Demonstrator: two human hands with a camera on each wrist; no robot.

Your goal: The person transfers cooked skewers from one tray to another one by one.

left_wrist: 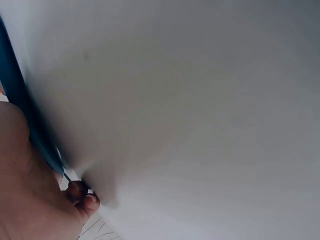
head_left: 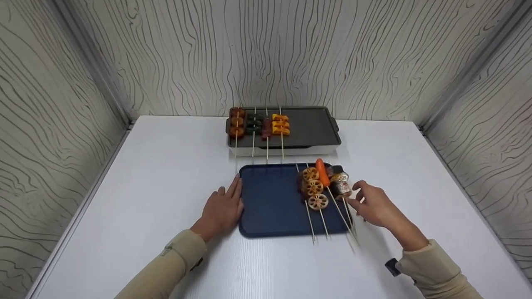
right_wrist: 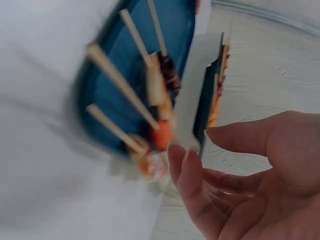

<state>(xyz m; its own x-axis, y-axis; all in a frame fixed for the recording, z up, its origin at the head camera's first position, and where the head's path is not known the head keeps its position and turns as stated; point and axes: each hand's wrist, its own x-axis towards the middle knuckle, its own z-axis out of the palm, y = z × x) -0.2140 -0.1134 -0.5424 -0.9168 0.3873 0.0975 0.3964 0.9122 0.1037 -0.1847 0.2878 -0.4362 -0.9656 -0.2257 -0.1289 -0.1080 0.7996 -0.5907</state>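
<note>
My left hand rests against the left edge of the dark blue tray, one finger stretched along the rim; the left wrist view shows this hand beside the tray wall. On the tray's right side lie a lotus root skewer, an orange-red sausage skewer, a dark-and-silvery chunk skewer and a dark brown skewer partly hidden under the lotus root. My right hand is beside the chunk skewer, thumb and fingers apart with nothing between them, as the right wrist view shows.
Behind the tray stands a grill with a dark top plate and white base. Several skewers lie across its left half, among them a yellow one and a brown one. Patterned panels enclose the white table.
</note>
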